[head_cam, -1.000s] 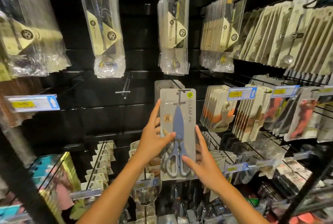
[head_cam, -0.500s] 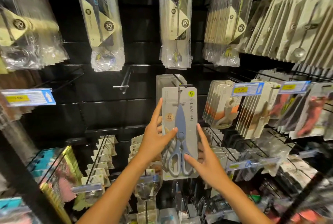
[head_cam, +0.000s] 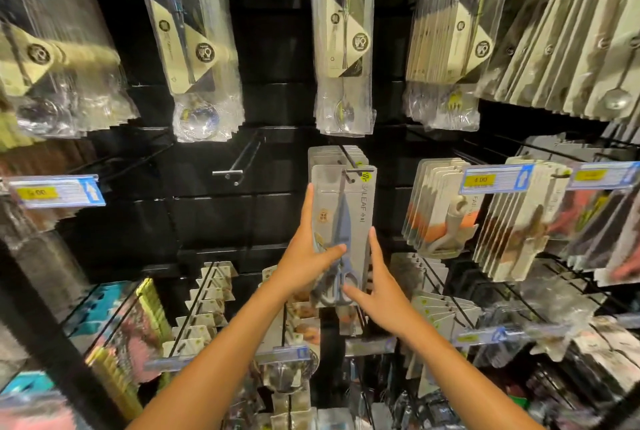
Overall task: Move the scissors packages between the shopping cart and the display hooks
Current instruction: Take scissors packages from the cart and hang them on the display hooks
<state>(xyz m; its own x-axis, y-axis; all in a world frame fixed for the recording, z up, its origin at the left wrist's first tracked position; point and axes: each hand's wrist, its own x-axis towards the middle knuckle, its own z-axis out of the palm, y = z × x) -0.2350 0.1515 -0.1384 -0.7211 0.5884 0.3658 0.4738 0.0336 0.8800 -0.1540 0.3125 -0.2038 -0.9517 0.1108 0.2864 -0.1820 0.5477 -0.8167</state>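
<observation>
A grey scissors package (head_cam: 356,211) with blue-grey scissors inside hangs at the front tip of a black display hook (head_cam: 348,158). Several more of the same packages (head_cam: 332,156) hang behind it on that hook. My left hand (head_cam: 306,256) holds the package's left edge, thumb across the front and fingers up along the side. My right hand (head_cam: 379,286) holds its lower right corner, thumb on the front over the scissor handles. The shopping cart is out of view.
An empty hook (head_cam: 242,161) juts out to the left. Packaged spoons and ladles (head_cam: 343,38) hang above. Peeler packs (head_cam: 440,201) and price tags (head_cam: 491,180) crowd the right side. More hooks with packages (head_cam: 204,305) fill the lower rows.
The package has slid slightly further onto the hook, and both hands stayed on it. The camera has tilted down a little.
</observation>
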